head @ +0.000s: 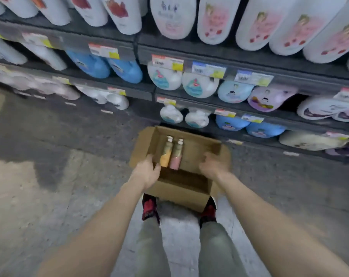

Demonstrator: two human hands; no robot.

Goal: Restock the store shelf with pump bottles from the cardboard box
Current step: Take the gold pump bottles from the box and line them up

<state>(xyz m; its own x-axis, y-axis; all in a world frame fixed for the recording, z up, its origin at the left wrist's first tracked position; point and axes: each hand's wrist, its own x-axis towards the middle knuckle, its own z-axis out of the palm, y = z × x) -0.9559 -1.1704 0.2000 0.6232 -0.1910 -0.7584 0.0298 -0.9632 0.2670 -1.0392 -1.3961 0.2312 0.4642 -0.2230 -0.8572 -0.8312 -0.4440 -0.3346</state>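
An open cardboard box (191, 193) sits low in front of my feet, flaps spread outward. Inside it lie two pump bottles side by side: an orange one (166, 154) on the left and a pink one (176, 156) to its right, pump heads pointing toward the shelf. My left hand (147, 170) grips the box's left wall, thumb inside near the orange bottle. My right hand (213, 164) grips the right wall, fingers curled over its edge. The store shelf (205, 65) rises just beyond the box, its rows packed with bottles.
Several dark shelf tiers carry white, blue and lilac bottles and price tags along their edges. The lowest tier (269, 143) runs close behind the box. Grey concrete floor (59, 156) spreads to the left. My red shoes (149, 206) stand under the box's near edge.
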